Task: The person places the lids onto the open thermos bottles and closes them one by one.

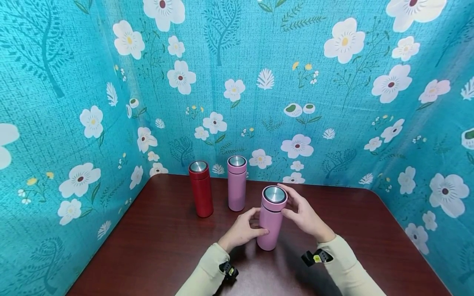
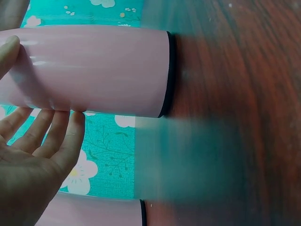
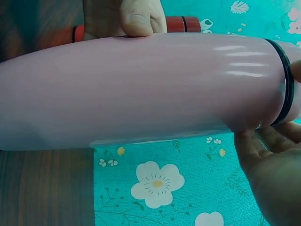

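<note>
A pink thermos bottle (image 1: 272,226) with a silver-topped lid (image 1: 275,194) stands upright between the two hands, near the middle of the table. My left hand (image 1: 240,231) holds its body from the left, thumb in front and fingers around the side. From the right, my right hand (image 1: 305,216) grips it up at the lid, thumb near the dark seam. In the right wrist view, the seam (image 3: 286,82) shows close to the right fingers (image 3: 244,146). The left fingers (image 2: 70,136) press along the bottle's side in the left wrist view.
Behind and to the left stand a second pink bottle (image 1: 237,187) and a red bottle (image 1: 201,193), both upright with lids on. The dark reddish table (image 1: 148,246) is bordered at the back and sides by a turquoise flowered cloth (image 1: 252,111).
</note>
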### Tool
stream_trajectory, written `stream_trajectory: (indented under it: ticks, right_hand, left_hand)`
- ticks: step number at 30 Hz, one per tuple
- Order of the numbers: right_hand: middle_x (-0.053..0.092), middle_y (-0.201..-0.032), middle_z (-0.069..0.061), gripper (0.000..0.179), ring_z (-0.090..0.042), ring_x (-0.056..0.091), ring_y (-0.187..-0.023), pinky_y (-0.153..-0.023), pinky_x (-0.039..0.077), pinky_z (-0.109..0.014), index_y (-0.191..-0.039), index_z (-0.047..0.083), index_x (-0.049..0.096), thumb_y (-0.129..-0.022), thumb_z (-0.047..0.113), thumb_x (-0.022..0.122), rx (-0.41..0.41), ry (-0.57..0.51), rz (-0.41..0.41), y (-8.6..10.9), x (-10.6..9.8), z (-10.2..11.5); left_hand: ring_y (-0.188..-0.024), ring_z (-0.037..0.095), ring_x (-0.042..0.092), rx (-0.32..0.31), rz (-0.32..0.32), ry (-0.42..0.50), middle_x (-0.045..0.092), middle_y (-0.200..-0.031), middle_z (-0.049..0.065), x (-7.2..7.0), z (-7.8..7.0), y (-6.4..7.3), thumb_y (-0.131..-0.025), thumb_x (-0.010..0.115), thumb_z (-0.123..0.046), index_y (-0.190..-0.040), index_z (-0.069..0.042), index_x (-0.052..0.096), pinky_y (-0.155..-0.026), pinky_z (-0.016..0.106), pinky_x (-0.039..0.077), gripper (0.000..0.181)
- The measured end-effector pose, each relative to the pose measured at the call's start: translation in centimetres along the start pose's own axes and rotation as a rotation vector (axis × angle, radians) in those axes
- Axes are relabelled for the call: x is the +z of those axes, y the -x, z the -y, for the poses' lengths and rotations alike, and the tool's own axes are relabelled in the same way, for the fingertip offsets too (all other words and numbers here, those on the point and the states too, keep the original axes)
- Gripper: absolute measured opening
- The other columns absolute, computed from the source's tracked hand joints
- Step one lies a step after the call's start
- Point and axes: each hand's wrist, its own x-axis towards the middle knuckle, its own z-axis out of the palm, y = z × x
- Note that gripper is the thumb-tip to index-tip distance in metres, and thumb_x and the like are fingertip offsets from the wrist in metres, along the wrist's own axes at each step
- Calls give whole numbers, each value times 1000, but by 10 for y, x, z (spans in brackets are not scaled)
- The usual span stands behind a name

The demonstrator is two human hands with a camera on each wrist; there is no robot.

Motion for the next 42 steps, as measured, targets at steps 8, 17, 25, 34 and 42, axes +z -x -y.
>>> stream_trajectory:
  ticks: [8, 17, 25, 34, 42]
  right_hand:
    - [50, -129, -14, 61, -16, 54, -113, -92, 46, -26, -141, 6, 34, -88, 3, 63, 36, 18, -35, 0, 1, 1]
    - [49, -132, -13, 63, -15, 52, -116, -95, 43, -23, -142, 8, 32, -88, 4, 64, 44, 0, -36, 0, 1, 2]
    - [51, -131, -15, 62, -13, 53, -112, -91, 46, -26, -146, 9, 31, -91, 4, 60, 28, 45, -30, 1, 0, 0]
    - [50, -130, -12, 64, -18, 53, -115, -95, 43, -22, -139, 5, 36, -85, 5, 69, 55, -2, -83, -1, 3, -1]
    - [48, -133, -14, 64, -16, 53, -117, -93, 45, -24, -144, 9, 32, -88, 5, 65, 47, 1, -53, 1, 2, -1]
  left_hand:
    - [-110, 23, 58, 2, 5, 10, 57, -124, 0, 0, -1, 1, -81, 76, -20, -131, -19, 51, -88, 30, 51, 56]
    - [-109, 21, 58, -6, 4, -1, 57, -123, -1, -1, 0, 1, -80, 77, -21, -131, -20, 51, -87, 28, 51, 58]
    - [-111, 23, 58, 0, -2, 2, 56, -125, 2, -1, -1, 3, -81, 76, -21, -132, -19, 51, -87, 28, 51, 57]
    - [-113, 32, 56, 19, 20, 41, 54, -128, 8, -2, -9, 6, -83, 73, -13, -134, -10, 49, -88, 30, 50, 56]
    - [-114, 29, 56, 7, 22, 48, 53, -130, 5, -1, -1, 5, -84, 73, -17, -134, -15, 49, -89, 29, 50, 56]
